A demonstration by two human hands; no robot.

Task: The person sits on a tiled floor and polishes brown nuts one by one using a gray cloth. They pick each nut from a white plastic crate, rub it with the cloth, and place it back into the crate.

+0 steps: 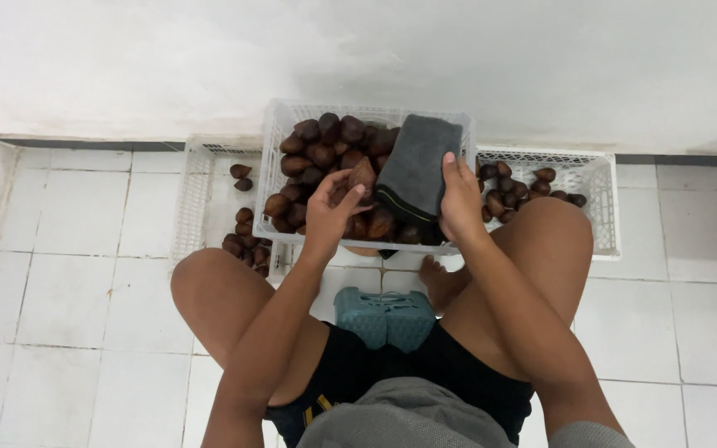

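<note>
Nearest the camera are the person's grey shirt and black shorts. The knees spread wide to either side. Between the thighs sits a low teal stool on the white tiled floor, and one bare foot shows just past it.

Both forearms reach forward over the stool to the middle crate, a white plastic one heaped with dark brown scaly fruit. The left hand is at the crate's near edge, its fingers curled around one fruit and gripping it; that fruit is held up just above the heap, pointed end upward. The right hand holds a dark grey cloth, thumb on top and the other fingers closed under its edge. The cloth lies draped over the right part of the heap and touches the held fruit's right side.

Behind and to the left stands a second white crate, with a few fruit scattered in it. To the right is a third white crate, holding a small cluster of fruit next to the right knee.

Beyond the crates, the floor meets a white wall. A dark object at the far right edge is too cut off to identify.
</note>
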